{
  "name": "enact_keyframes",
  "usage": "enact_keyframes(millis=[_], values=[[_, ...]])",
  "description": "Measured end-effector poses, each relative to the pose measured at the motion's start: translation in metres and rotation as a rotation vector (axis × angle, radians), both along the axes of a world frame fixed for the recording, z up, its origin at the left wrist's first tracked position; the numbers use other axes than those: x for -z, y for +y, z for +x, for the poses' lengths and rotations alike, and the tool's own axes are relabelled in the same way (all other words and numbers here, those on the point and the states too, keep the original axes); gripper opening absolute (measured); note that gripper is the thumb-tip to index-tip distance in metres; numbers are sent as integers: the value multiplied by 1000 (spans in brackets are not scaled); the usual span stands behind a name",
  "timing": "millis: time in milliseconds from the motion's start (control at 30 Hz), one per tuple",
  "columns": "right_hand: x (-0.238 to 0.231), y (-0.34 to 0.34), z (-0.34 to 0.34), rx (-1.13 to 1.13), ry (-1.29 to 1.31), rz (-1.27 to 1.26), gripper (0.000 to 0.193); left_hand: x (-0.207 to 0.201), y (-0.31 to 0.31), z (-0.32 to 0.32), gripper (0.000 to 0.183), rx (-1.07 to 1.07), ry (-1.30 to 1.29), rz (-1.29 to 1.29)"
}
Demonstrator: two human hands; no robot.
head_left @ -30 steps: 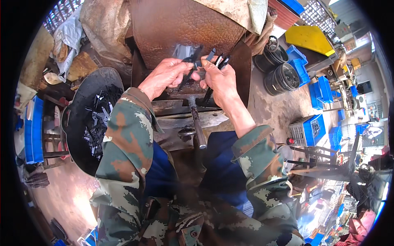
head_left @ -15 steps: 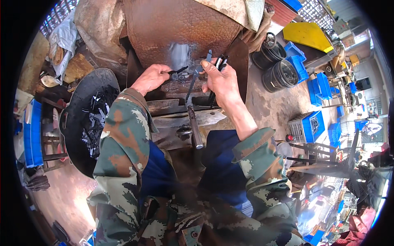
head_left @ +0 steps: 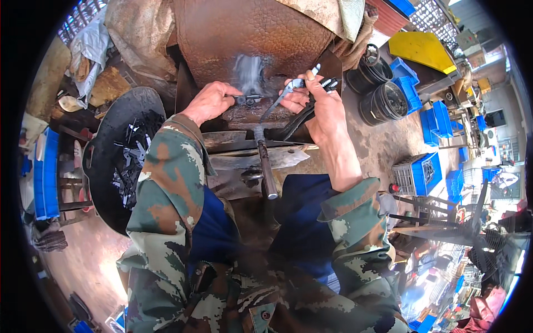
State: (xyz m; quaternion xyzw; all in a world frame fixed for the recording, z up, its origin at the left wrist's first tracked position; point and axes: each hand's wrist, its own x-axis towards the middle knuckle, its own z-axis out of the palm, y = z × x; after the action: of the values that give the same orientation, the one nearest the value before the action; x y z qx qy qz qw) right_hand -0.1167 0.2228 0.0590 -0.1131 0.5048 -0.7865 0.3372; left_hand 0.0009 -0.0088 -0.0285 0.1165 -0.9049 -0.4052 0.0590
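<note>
My left hand (head_left: 212, 102) is closed at the work ledge, with thumb and forefinger together on a small dark metal piece (head_left: 240, 100). Right of it, my right hand (head_left: 322, 105) is wrapped round several dark, narrow metal pieces (head_left: 300, 119), whose ends poke out above and below the fingers. A curved grey metal strip (head_left: 276, 105) slants from under the right thumb down to the top of a rusty round bar (head_left: 266, 169). Whether strip and bar touch is unclear. Just beyond both hands is a whitish blurred patch (head_left: 248, 72).
A brown, crusted sheet (head_left: 216, 33) rises behind the hands. To the left stands a black pan (head_left: 100, 166) holding many dark metal pieces. Black buckets (head_left: 383, 102) and a blue-and-grey crate (head_left: 401, 178) are on the right. A fan (head_left: 472, 222) stands at the lower right.
My right hand has moved right and turned with its metal pieces, its thumb now farther from the left hand. My left hand stays at the ledge; less of its dark piece shows.
</note>
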Motion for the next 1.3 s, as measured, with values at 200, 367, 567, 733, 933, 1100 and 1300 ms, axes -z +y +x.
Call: enact_keyframes(millis=[200,367,567,733,933,1100,1300], values=[[0,7,1,90,-191,-56,22,-27,18,1,26,-76,-70,-179],[6,20,-5,-12,-126,-101,22,-45,11,2,28,-158,-70,-67],[-2,28,40,-57,309,299,12,-29,-9,21,31,-291,-42,-88],[28,55,55,-402,903,467,20,-18,-15,23,35,-434,-115,31],[32,68,74,-615,1352,504,48,-18,-9,24,37,-467,-84,16],[37,62,64,-639,1373,425,52,-17,-5,17,38,-596,-39,41],[17,18,54,-232,678,299,31,-26,-11,-1,37,-733,248,131]])
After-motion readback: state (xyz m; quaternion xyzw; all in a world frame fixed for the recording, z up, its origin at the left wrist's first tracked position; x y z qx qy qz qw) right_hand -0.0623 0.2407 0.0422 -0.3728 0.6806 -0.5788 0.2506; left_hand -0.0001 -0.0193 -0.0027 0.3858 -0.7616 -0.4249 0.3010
